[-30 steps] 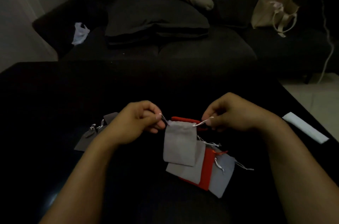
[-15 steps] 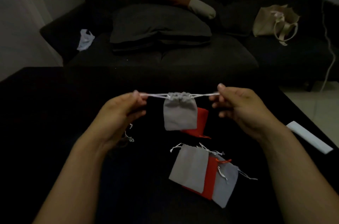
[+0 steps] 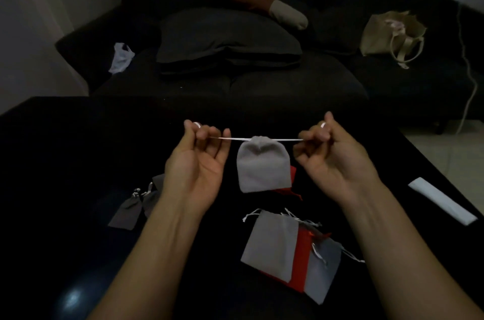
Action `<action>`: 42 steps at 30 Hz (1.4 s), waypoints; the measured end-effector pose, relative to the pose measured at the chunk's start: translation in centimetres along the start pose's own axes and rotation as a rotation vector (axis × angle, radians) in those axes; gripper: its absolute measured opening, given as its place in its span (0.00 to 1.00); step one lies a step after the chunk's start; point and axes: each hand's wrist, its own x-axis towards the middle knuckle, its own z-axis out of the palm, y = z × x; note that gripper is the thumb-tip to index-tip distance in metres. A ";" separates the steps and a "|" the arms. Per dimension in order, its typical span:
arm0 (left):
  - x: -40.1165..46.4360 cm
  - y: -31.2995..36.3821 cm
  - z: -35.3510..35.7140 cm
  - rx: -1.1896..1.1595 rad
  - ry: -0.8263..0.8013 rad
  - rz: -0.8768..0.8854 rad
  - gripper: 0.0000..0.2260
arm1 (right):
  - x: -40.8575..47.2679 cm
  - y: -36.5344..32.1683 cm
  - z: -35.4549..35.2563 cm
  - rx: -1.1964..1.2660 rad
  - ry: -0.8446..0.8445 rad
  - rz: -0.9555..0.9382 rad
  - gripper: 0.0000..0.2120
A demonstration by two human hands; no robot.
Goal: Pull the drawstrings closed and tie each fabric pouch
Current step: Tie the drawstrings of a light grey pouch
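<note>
Now the grey pouch (image 3: 263, 166) hangs up in the air between the hands, and its top, open a second ago, is bunched shut. The left hand (image 3: 196, 162) and right hand (image 3: 332, 160) each pinch one end of the tight white string (image 3: 282, 139). Tying likely comes next. More pouches (image 3: 288, 251) lie on the dark surface (image 3: 65, 162). A black sofa (image 3: 235, 78) sits behind.

— What's that grey pouch (image 3: 263, 170) made of?
— Soft matt cloth, velvety, gathered at the neck on thin white cord drawstrings (image 3: 285, 139).
— And the table (image 3: 78, 149)?
— Black and glossy; a light glints off it near the front.
— The heap below?
— Red pouch (image 3: 301, 264) and grey pouches (image 3: 269, 246), same matt fabric. The sofa (image 3: 230, 84) is dark matt upholstery.
</note>
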 end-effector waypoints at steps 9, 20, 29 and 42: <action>-0.1 -0.6 0.0 0.098 0.004 0.080 0.10 | -0.4 0.1 0.8 -0.116 0.012 -0.052 0.19; -0.9 -2.2 -0.5 0.598 -0.128 0.198 0.16 | -2.0 0.8 1.5 -0.565 -0.309 -0.140 0.16; -1.4 -1.9 -0.9 1.032 -0.289 0.125 0.15 | -1.9 0.9 1.5 -0.830 -0.385 -0.431 0.09; -1.8 -2.3 -0.9 1.089 -0.448 -0.113 0.21 | -1.8 1.1 0.9 -1.056 -0.345 -0.336 0.06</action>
